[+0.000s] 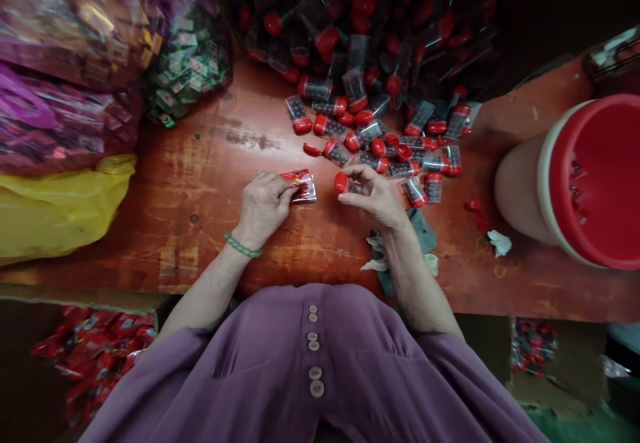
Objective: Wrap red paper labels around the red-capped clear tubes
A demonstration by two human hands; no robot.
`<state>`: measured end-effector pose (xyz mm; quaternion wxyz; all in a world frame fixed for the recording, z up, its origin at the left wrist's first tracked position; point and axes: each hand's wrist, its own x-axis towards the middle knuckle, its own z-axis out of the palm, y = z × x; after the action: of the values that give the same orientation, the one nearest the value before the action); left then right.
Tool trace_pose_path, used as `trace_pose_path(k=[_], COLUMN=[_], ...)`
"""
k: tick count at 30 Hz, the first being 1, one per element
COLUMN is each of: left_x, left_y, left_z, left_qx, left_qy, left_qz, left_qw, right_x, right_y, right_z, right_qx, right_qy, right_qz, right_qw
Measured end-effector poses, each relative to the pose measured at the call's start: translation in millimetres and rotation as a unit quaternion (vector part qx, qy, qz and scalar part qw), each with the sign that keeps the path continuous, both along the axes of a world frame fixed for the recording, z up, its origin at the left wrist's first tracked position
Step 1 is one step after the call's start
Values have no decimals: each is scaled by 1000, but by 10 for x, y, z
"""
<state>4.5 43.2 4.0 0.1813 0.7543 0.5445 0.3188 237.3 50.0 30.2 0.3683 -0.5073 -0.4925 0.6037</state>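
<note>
My left hand (266, 204), with a green bead bracelet at the wrist, pinches a small red printed packet (304, 187) by its left end. The packet lies at the middle of the table, its right end showing a pale edge. To the right of it, my right hand (375, 196) holds a small clear container with a red cap (341, 182) between thumb and fingers, cap toward the packet. My fingers hide part of its body. Just beyond that hand lie several similar red-capped clear containers (370, 133) with dark contents.
A large dark heap of red-capped containers (360, 3) fills the back. Bags of small packets (187, 50) and a yellow bag (65, 206) stand at left. A bucket with a red lid (595, 183) is at right. Scraps (425, 230) lie by my right forearm on the wooden table (215, 143).
</note>
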Motion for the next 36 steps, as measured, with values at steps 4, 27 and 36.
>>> trace_pose_path(k=[4,27,36], left_x=[-4,-5,28], left_y=[-73,-545,-621], left_z=[33,201,8], left_qx=[39,140,142], left_qy=[-53,-94,-90], left_qz=[5,-169,-180], left_qw=[998,971,969], right_x=[23,-92,-223], right_y=[-172,-411,-462], right_z=[26,127,93], right_qx=[-84,-282,-247], right_qy=[111,153,65], right_qz=[-31,136,51], right_qw=[990,937,965])
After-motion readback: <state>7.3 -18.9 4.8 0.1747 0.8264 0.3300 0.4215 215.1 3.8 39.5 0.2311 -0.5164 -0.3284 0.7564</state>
